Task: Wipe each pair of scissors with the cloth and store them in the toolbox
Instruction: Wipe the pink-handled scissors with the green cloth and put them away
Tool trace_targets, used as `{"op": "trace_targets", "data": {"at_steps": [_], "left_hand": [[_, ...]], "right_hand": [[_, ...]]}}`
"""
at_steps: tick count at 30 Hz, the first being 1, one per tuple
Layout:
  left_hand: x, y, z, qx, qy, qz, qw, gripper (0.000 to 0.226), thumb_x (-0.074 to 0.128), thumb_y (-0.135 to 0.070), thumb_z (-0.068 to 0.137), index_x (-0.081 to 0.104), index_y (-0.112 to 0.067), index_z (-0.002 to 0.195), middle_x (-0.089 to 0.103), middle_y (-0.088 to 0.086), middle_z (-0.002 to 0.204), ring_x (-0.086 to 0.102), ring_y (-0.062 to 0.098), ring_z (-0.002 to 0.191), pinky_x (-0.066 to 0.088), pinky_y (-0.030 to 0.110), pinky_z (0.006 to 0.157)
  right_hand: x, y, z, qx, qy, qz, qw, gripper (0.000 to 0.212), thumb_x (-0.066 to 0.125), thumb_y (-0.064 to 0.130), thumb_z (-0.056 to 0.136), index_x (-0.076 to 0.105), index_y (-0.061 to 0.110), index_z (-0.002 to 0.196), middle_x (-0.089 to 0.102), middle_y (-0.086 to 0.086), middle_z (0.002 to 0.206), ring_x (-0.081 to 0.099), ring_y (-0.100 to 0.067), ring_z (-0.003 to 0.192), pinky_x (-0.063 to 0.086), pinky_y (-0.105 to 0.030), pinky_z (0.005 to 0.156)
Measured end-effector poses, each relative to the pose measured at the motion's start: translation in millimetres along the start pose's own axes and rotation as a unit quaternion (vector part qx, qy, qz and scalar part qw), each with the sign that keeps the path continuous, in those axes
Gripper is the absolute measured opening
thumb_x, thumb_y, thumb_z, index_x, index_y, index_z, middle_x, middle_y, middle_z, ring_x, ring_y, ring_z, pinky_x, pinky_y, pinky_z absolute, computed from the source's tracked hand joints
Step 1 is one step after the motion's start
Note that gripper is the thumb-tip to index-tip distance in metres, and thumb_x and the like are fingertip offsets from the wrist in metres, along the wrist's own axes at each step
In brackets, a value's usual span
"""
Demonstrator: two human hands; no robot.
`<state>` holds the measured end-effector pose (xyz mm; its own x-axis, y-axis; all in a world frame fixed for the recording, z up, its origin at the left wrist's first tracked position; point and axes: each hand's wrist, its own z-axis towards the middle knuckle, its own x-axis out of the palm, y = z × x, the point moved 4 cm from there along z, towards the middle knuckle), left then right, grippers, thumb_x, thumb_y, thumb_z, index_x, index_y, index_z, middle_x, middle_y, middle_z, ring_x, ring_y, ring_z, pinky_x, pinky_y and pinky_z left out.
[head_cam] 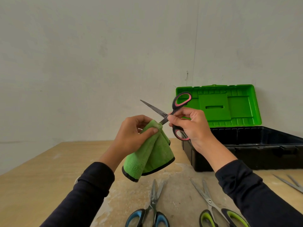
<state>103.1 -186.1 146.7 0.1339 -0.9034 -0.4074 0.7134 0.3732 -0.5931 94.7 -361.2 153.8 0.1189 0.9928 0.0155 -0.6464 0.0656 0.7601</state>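
Head view: the right hand [191, 126] grips the pink-handled scissors [177, 108] near the pivot, blades spread, in front of the open toolbox [246, 145]. The left hand [131, 136] pinches the soft green cloth [150, 158] around one blade. Stiff, sharp steel; the handles look safest to hold.

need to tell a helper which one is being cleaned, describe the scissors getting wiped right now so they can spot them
Start at the open toolbox with the green lid, on the right of the wooden table. Just left of it, held up in the air, are the pink scissors: the right hand holds them open, and the left hand pinches the green cloth round one blade. The other scissors lie flat on the table.
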Motion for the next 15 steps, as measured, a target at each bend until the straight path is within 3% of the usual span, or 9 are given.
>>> {"op": "trace_targets", "data": {"at_steps": [5,10,15], "left_hand": [[-12,5,2,0.008,-0.038,0.041,0.998,0.013,0.075,-0.018,0.074,0.070,-0.018,0.087,0.071,-0.004,0.081,0.066,0.012,0.078,0.055,0.034,0.077],[-37,14,2,-0.032,-0.166,0.022,0.985,0.017,0.075,-0.021,0.075,0.071,-0.016,0.091,0.071,-0.004,0.084,0.066,0.012,0.080,0.056,0.030,0.074],[-44,22,1,-0.078,-0.226,-0.028,0.971,0.016,0.074,-0.027,0.076,0.071,-0.022,0.091,0.072,-0.005,0.087,0.067,0.012,0.083,0.055,0.032,0.075]], "right_hand": [[-8,5,2,0.003,-0.024,0.005,1.000,0.009,0.070,0.001,0.077,0.066,0.007,0.072,0.062,-0.004,0.060,0.061,-0.008,0.053,0.052,-0.018,0.056],[-20,3,6,0.005,-0.022,-0.062,0.998,0.004,0.069,0.005,0.080,0.067,0.003,0.076,0.061,-0.005,0.061,0.057,-0.016,0.060,0.049,-0.037,0.070],[-6,4,2,0.012,0.053,-0.178,0.982,0.013,0.071,0.009,0.077,0.067,0.008,0.065,0.062,-0.005,0.059,0.055,-0.004,0.047,0.043,-0.021,0.058]]}}
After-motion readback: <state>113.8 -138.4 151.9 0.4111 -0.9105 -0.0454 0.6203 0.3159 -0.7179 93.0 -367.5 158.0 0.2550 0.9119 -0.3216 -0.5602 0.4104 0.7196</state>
